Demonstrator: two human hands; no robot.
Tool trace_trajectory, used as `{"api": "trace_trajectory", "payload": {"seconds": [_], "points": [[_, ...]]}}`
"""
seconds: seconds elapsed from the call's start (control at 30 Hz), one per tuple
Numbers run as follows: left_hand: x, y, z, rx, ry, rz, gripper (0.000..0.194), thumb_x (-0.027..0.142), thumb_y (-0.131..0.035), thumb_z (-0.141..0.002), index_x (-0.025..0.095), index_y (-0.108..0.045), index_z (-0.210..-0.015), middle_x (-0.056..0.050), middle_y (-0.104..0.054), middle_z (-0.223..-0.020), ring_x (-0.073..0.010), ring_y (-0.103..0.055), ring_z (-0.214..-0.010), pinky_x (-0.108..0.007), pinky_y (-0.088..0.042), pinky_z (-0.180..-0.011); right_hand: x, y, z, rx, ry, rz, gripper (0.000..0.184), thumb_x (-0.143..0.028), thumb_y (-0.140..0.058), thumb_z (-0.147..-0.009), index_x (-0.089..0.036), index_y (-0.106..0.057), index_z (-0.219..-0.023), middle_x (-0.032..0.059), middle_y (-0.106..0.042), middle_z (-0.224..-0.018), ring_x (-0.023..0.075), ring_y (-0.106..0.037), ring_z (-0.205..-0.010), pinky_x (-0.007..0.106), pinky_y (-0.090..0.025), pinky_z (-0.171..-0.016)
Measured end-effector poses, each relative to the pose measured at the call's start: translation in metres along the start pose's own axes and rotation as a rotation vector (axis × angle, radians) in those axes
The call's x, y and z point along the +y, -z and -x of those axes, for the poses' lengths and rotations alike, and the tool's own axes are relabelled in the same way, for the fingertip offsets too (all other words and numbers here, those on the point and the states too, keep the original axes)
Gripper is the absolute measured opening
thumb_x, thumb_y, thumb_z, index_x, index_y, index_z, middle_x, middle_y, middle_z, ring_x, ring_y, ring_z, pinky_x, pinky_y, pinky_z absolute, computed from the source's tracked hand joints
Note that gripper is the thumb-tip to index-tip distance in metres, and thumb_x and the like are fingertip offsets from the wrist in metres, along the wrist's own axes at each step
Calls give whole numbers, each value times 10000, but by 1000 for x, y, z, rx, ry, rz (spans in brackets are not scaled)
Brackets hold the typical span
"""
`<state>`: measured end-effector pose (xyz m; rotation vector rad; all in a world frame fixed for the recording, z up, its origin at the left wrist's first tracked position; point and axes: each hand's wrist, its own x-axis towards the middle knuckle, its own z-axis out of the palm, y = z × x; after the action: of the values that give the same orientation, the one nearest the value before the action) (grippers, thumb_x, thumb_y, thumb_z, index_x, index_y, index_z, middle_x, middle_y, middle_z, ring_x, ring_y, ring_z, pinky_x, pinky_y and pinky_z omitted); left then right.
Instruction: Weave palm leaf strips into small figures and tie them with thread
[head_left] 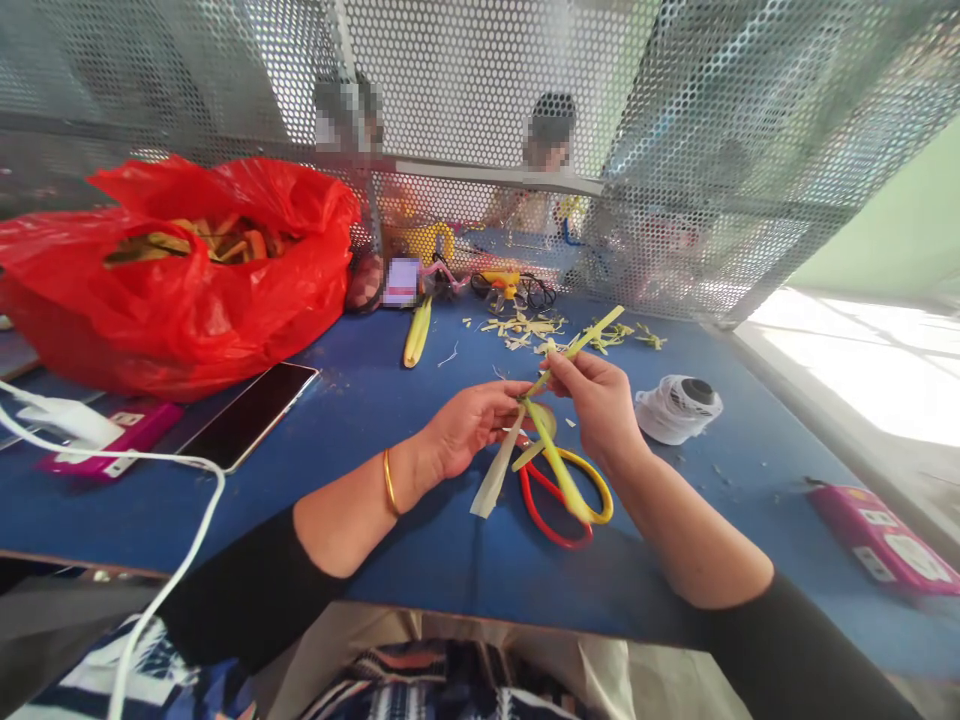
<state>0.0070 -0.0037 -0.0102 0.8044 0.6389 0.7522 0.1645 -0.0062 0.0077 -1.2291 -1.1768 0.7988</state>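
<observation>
Between my hands is a small bundle of crossed, pale yellow-green leaf strips (553,450), several ends sticking out toward me. My left hand (476,425) pinches the bundle near where the strips cross. In the fingers of my right hand (600,405) is a strip (596,332) that points up and to the right. Directly below the bundle lies a pair of scissors (537,510) with one red and one yellow handle loop; its blades are mostly hidden by my left hand and the strips. A white spool of thread (679,410) stands right of my right hand.
A large red plastic bag (225,310) holding dry leaf pieces fills the left back. Near it lie a phone (251,415), a white cable (217,500) and a pink box (120,440). Leaf scraps (525,328) and a folded leaf piece (417,335) lie before the perforated metal screen (480,90).
</observation>
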Motion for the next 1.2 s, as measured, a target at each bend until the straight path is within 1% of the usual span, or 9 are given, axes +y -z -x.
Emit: {"api": "trace_trajectory", "payload": {"seconds": [0.07, 0.2, 0.47, 0.63, 0.83, 0.93, 1.0, 1.1, 1.2], "points": [[0, -1, 1, -48, -15, -59, 353, 115, -592, -630, 141, -729, -954, -87, -754, -851, -196, -686, -798, -309, -522, -745, 1, -2, 2, 12, -29, -8, 379, -557, -752, -635, -192, -653, -607, -17, -580, -556, 111, -498, -559, 269, -430, -576], [-1, -4, 3, -42, -30, -137, 340, 116, -643, -595, 137, -733, -923, -104, -749, -852, -209, -691, -820, -325, -516, -782, 3, -5, 6, -8, -57, -9, 371, -542, -747, -641, -196, -625, -589, -17, -583, -573, 109, -501, -568, 270, -434, -599], [-8, -3, 2, -32, -94, -197, 266, 93, -810, -569, 137, -700, -807, -27, -703, -695, -123, -634, -635, -284, -494, -729, 5, -6, 6, -66, -120, -11, 385, -565, -751, -624, -197, -638, -622, -22, -547, -565, 108, -463, -561, 274, -415, -583], [-8, -3, 4, -82, -83, -240, 320, 207, -888, -543, 140, -712, -802, -28, -710, -712, -120, -626, -621, -266, -489, -681, 7, -7, 6, -49, -140, -57, 399, -560, -785, -575, -196, -621, -575, -24, -537, -538, 106, -449, -554, 269, -399, -569], [-9, -4, 5, 31, -58, -264, 269, 394, -762, -768, 129, -724, -738, -58, -702, -650, -136, -632, -578, -252, -482, -605, 13, -10, 4, -30, -173, -81, 459, -576, -806, -529, -200, -543, -509, -41, -492, -494, 89, -410, -516, 262, -369, -540], [-7, -5, 2, 97, -72, -205, 247, 365, -731, -809, 127, -742, -741, -72, -723, -670, -137, -635, -557, -249, -495, -585, 12, -10, 4, -61, -251, -104, 486, -628, -799, -533, -197, -581, -590, -36, -517, -538, 96, -445, -521, 262, -396, -541], [-5, -5, 0, 195, -123, -169, 192, 298, -722, -823, 129, -745, -734, -63, -720, -653, -123, -616, -524, -233, -482, -554, 8, -10, 6, -79, -322, -120, 515, -663, -788, -546, -198, -598, -664, -18, -566, -593, 112, -510, -549, 262, -423, -546], [1, -5, -2, 340, -220, -125, 154, 230, -706, -834, 133, -745, -721, -33, -681, -574, -102, -574, -474, -214, -445, -512, 4, -12, 12, -185, -358, -93, 543, -698, -754, -584, -193, -607, -719, 25, -651, -672, 135, -587, -611, 266, -456, -584], [5, -4, -2, 385, -291, -109, 152, 210, -721, -819, 134, -747, -690, -21, -652, -535, -98, -562, -483, -214, -448, -537, 4, -16, 20, -361, -280, 9, 516, -667, -763, -596, -188, -620, -724, 29, -688, -698, 138, -595, -629, 267, -462, -599]]}}
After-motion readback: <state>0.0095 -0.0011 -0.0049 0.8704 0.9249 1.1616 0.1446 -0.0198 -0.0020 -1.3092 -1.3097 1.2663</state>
